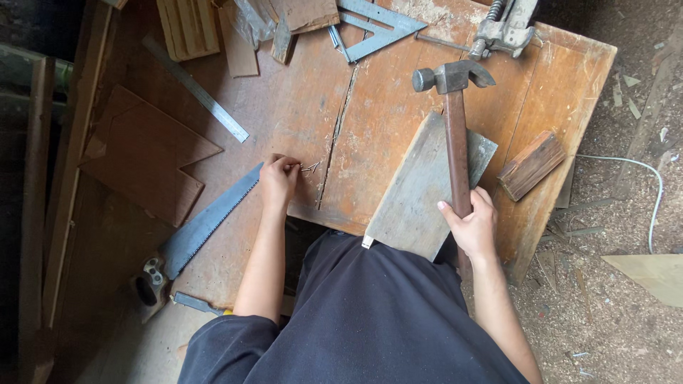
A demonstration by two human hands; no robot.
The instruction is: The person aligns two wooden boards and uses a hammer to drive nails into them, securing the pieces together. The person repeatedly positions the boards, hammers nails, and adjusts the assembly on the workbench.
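Left hand (277,181) extended forward, fingers (288,166) pinched together; right hand (472,224) fisted, wrist straight.

Worn wooden workbench (398,92), sawdust-strewn dirt floor (612,334), soft daylight.

A claw hammer with a dark steel head and long reddish-brown handle (456,142) stands nearly vertical right of centre, head uppermost, its handle crossing a grey weathered plank. A few small thin metal nails (310,168) lie loose at centre on the tabletop.
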